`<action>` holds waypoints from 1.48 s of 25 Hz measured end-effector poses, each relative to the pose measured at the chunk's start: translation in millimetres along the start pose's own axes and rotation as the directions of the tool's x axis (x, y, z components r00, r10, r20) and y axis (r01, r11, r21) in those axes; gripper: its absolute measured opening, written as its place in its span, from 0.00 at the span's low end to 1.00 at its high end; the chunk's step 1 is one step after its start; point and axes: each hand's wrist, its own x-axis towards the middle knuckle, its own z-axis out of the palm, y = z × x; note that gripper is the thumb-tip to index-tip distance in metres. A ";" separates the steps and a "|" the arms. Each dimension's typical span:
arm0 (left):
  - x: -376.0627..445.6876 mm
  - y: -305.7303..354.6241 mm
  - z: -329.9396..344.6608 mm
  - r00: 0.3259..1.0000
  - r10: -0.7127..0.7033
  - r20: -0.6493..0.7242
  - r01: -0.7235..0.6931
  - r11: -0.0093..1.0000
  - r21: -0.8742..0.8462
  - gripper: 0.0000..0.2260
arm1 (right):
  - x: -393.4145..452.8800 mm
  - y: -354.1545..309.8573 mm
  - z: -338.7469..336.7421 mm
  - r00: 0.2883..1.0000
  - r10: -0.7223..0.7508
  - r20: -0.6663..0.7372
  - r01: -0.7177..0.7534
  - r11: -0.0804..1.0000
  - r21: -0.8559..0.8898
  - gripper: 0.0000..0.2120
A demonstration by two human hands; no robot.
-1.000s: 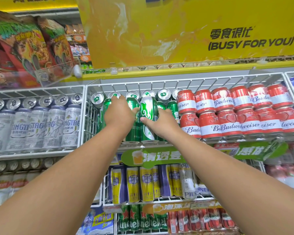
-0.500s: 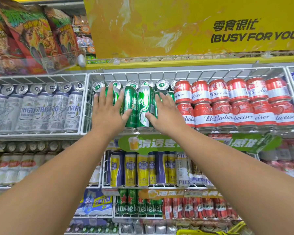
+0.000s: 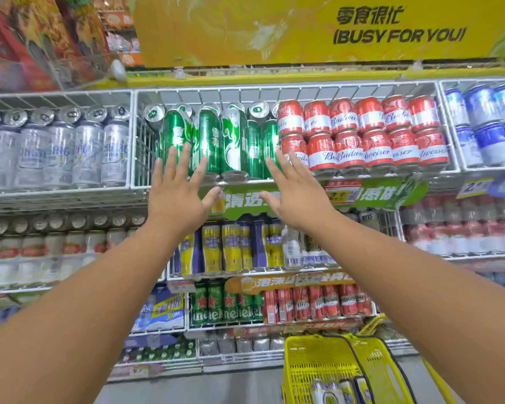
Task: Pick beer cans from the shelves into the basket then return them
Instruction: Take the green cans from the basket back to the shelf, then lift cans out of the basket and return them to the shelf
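Both hands are now sitting lower and clear of the cans; half a second ago their palms were lying against the green beer cans [image 3: 233, 144], and a second ago they were reaching in among them. The view is also taking in more of the floor, so a yellow basket [image 3: 312, 363] is showing at the lower right.

The left hand [image 3: 177, 191] is spreading wide, fingers straight and fanned, thumb pointing right toward the green shelf label [image 3: 373, 196]. It is gripping nothing; its fingertips are overlapping the lower part of the leftmost green cans in the picture, though whether they are touching cannot be told. The right hand [image 3: 296, 193] is mirroring it, fingers splayed and straight, thumb pointing left, holding nothing, its fingertips lying in front of the boundary between the green cans and the red Budweiser cans [image 3: 359, 135].

Both forearms are stretching up and forward from the lower corners, converging toward the wire shelf [image 3: 274, 93], backs of the hands facing the camera.

The green cans are standing upright in the top wire shelf, between silver cans [image 3: 59, 153] and the red ones. A few cans [image 3: 337, 389] are lying in the basket.
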 end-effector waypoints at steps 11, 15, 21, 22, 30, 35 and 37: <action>-104.2 105.5 7.0 0.987 0.147 0.063 -0.139 0.984 -0.107 0.35 | -159.1 43.3 -0.1 0.978 0.142 0.155 -0.134 0.989 -0.058 0.37; -118.2 162.1 11.5 0.984 0.153 0.095 -0.145 0.986 -0.079 0.34 | -186.3 88.1 6.4 0.975 0.145 0.171 -0.140 0.989 -0.040 0.37; -127.8 250.3 25.5 0.990 0.096 0.101 -0.093 0.995 -0.037 0.34 | -213.3 178.1 33.3 0.989 0.019 0.146 -0.009 0.998 -0.068 0.37; -130.9 268.4 31.2 0.991 0.085 0.099 -0.081 0.996 -0.046 0.34 | -221.3 196.0 38.8 0.990 -0.007 0.143 0.018 0.997 -0.073 0.37; -184.8 376.8 92.6 0.975 0.067 0.212 -0.040 0.990 -0.133 0.34 | -284.9 271.2 121.6 0.960 -0.053 0.275 0.044 0.998 0.038 0.37; -210.6 396.3 166.0 0.941 0.075 0.329 -0.024 0.987 -0.159 0.34 | -310.7 282.6 192.9 0.918 -0.020 0.397 -0.021 0.995 0.100 0.37; -224.1 398.6 199.2 0.923 0.088 0.373 -0.021 0.984 -0.180 0.34 | -317.8 281.6 223.9 0.892 0.003 0.453 -0.069 0.989 0.128 0.37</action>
